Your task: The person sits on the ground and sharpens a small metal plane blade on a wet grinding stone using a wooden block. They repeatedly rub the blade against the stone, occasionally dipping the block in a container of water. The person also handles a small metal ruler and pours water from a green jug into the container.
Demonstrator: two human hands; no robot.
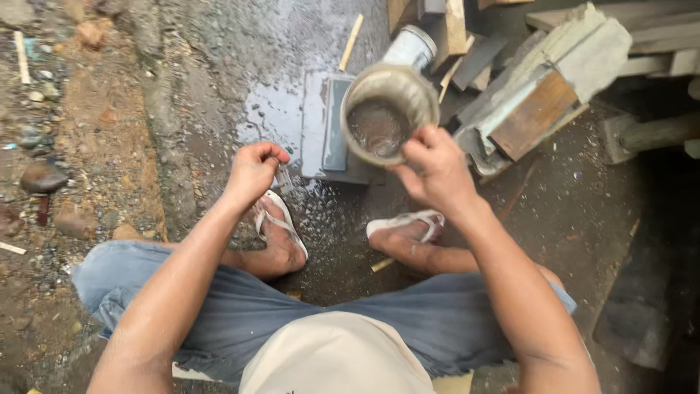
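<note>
Can (389, 117), a grimy round tin of dark liquid at 12 o'clock above the grey block (332, 128), looks heavy, sloshy and slippery, pinched at its near rim by the right hand (436, 169), while the left hand (254, 169) is clenched on a small clear piece (284, 177).

The small clear object (284, 177) pinched in the left hand (253, 169) is mostly covered by the fingers (270, 152), and its kind cannot be told. The near rim of the round container (386, 109) is hidden behind the right hand (435, 166), and its murky contents are too blurred to identify. The stacked wood pieces (554, 80) are cut off by the top and right edges.
</note>
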